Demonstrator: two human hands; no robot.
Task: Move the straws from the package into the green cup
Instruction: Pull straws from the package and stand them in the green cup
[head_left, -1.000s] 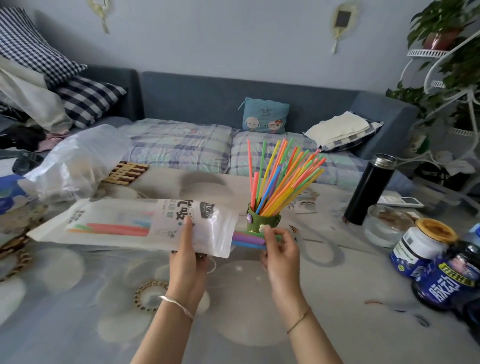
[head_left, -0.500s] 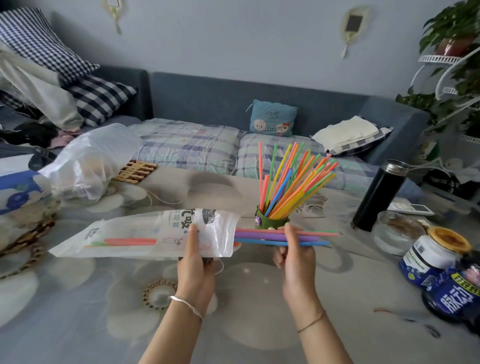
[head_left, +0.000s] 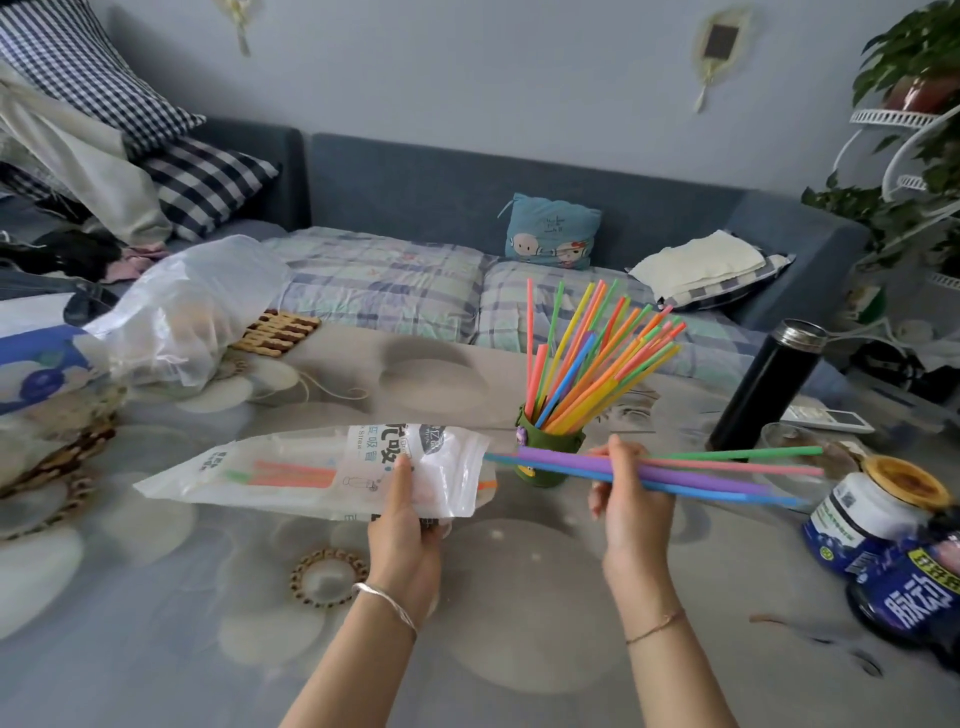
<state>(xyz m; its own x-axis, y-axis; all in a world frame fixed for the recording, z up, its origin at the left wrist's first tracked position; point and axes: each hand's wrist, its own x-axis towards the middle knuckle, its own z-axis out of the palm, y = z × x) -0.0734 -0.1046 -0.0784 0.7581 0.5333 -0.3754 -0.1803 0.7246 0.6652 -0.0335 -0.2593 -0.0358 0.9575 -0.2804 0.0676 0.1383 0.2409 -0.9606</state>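
Floral table (head_left: 156, 649), sofa (head_left: 467, 192) behind. Green cup (head_left: 550, 447) mid-frame, crowded with straws (head_left: 587, 364): most done. Right hand (head_left: 631, 499) pinches bundle (head_left: 701, 477), tips at package (head_left: 311, 467) mouth; left hand (head_left: 405, 514) grips package, few straws left inside.

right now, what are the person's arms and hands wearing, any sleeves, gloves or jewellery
No sleeves are in view and there are no gloves: both forearms are bare. The left hand has a silver bangle at its wrist. The right hand has a thin brownish cord bracelet at its wrist. I can make out no rings on the fingers that show.
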